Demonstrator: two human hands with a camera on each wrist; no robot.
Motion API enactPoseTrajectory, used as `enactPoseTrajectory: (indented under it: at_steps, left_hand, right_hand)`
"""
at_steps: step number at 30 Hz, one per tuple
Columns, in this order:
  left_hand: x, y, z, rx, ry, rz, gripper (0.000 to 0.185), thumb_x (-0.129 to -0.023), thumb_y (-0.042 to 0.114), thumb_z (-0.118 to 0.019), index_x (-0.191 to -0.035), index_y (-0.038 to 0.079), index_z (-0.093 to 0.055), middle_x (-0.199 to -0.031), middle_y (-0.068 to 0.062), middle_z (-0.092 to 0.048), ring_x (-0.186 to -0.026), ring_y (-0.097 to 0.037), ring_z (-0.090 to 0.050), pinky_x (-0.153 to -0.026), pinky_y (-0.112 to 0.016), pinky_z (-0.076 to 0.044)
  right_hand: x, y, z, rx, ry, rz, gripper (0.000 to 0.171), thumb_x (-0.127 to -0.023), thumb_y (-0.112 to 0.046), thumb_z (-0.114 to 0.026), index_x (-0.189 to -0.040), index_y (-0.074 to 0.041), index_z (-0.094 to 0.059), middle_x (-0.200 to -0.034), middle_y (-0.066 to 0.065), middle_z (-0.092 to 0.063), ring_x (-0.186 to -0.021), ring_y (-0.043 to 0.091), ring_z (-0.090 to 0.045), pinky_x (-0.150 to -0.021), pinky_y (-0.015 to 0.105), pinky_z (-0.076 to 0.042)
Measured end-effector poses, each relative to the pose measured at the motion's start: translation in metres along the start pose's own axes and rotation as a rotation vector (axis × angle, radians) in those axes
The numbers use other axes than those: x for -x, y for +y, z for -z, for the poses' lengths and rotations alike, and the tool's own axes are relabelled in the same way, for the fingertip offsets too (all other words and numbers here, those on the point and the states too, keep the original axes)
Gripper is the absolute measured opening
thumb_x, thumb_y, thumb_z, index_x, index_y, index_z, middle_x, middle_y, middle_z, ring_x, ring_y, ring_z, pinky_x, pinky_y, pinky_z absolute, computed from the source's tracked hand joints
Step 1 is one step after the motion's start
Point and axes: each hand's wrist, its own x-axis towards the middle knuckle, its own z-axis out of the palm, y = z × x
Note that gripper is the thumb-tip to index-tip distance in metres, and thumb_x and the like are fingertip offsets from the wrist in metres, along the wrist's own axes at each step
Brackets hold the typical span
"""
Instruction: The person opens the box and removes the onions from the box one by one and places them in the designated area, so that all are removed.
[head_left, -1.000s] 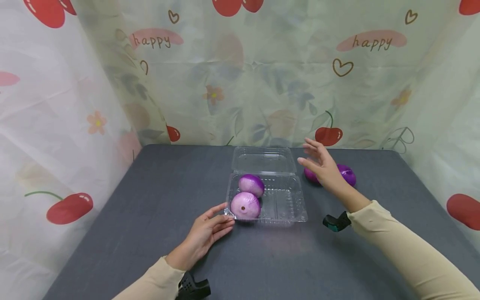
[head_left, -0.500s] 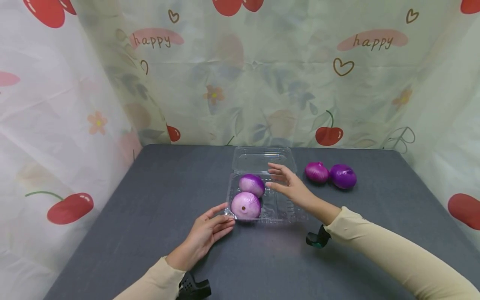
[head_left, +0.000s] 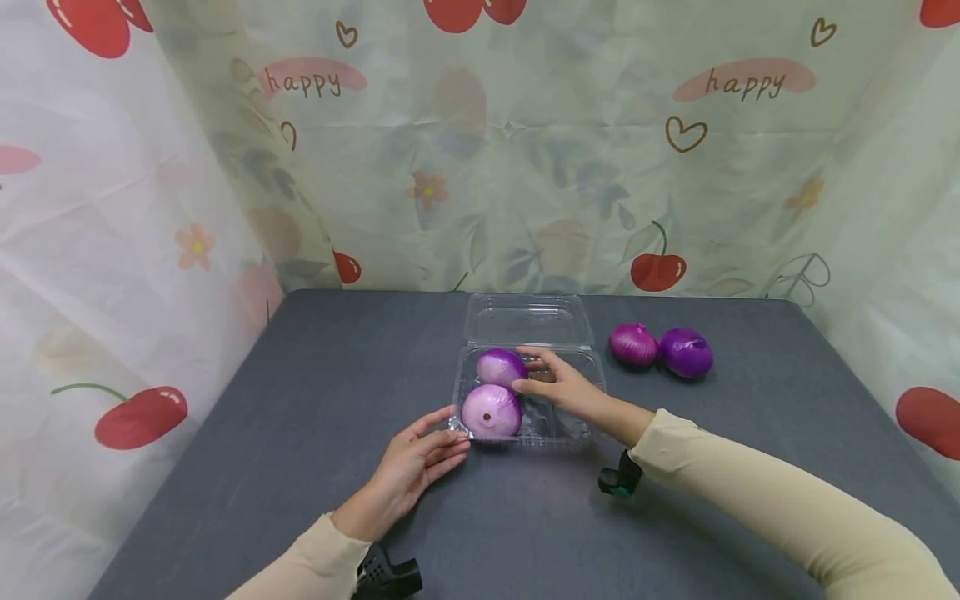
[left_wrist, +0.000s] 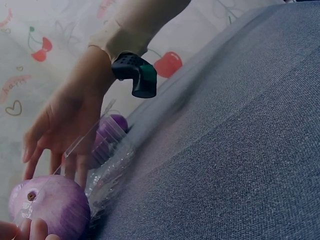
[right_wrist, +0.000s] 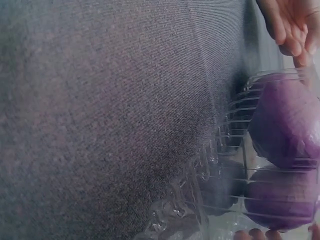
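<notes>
A clear plastic clamshell box [head_left: 581, 417] lies open on the grey table, its lid [head_left: 525, 318] folded back. Two purple onions sit in its left half: one at the back [head_left: 498, 365], a paler one in front [head_left: 491, 410]. My right hand [head_left: 534, 373] reaches into the box with straight fingers, its fingertips at the back onion. My left hand [head_left: 444, 437] rests with relaxed fingers against the box's front left corner. The left wrist view shows the front onion [left_wrist: 47, 205] and the right hand [left_wrist: 60, 135] over the box. Both onions [right_wrist: 287, 117] show through the box wall in the right wrist view.
Two more purple onions [head_left: 633, 344] [head_left: 686, 352] lie side by side on the table [head_left: 300, 375] to the right of the box. Cherry-print curtains [head_left: 525, 167] close in the back and both sides. A small black wrist camera [head_left: 618, 482] hangs under the right sleeve.
My right hand has swung left from beside the two loose onions into the open box, holding nothing. The left hand, the box and the onions have stayed put.
</notes>
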Motion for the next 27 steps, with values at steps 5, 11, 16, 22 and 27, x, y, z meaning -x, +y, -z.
enactPoseTrajectory:
  at_steps: [5,11,16,22,27]
  left_hand:
    - [0.0,-0.001,0.0,-0.001,-0.017,-0.004,0.052,-0.093,0.0,-0.06,-0.142,0.005,-0.045,-0.086,-0.004,-0.073,-0.084,-0.013,-0.071,-0.083,-0.031,-0.058]
    - [-0.001,0.0,0.0,-0.001,-0.019,-0.003,0.052,-0.093,0.0,-0.059,-0.142,0.005,-0.045,-0.087,-0.004,-0.073,-0.084,-0.013,-0.071,-0.083,-0.031,-0.058]
    - [-0.001,-0.001,0.0,0.0,-0.019,-0.003,0.051,-0.093,0.0,-0.06,-0.142,0.006,-0.046,-0.088,-0.004,-0.073,-0.084,-0.014,-0.071,-0.084,-0.031,-0.058]
    - [-0.002,-0.001,0.0,0.008,-0.016,-0.001,0.052,-0.093,0.0,-0.06,-0.142,0.006,-0.046,-0.088,-0.004,-0.073,-0.084,-0.014,-0.071,-0.083,-0.031,-0.058]
    - [-0.002,-0.001,0.001,0.011,-0.02,0.003,0.051,-0.092,0.0,-0.06,-0.142,0.005,-0.046,-0.088,-0.004,-0.073,-0.084,-0.014,-0.071,-0.083,-0.031,-0.058]
  right_hand:
    - [-0.006,0.002,-0.005,0.007,0.012,-0.015,0.065,-0.094,-0.025,-0.062,-0.15,-0.013,-0.031,-0.146,0.029,-0.036,-0.132,0.044,-0.043,-0.104,0.054,-0.043]
    - [-0.013,0.003,-0.011,-0.006,0.028,-0.033,0.069,-0.093,-0.023,-0.064,-0.152,-0.014,-0.029,-0.145,0.032,-0.035,-0.132,0.044,-0.042,-0.105,0.052,-0.043]
    - [-0.016,0.003,-0.017,-0.045,0.012,-0.042,0.073,-0.093,-0.021,-0.063,-0.154,-0.014,-0.023,-0.14,0.035,-0.038,-0.129,0.044,-0.045,-0.104,0.052,-0.045]
    - [-0.019,0.001,-0.02,-0.11,-0.007,-0.065,0.074,-0.095,-0.021,-0.061,-0.155,-0.016,-0.018,-0.139,0.035,-0.039,-0.128,0.044,-0.046,-0.104,0.055,-0.044]
    - [-0.024,0.003,-0.021,-0.112,-0.005,-0.089,0.066,-0.098,-0.023,-0.055,-0.154,-0.018,-0.02,-0.138,0.035,-0.041,-0.126,0.042,-0.048,-0.101,0.055,-0.046]
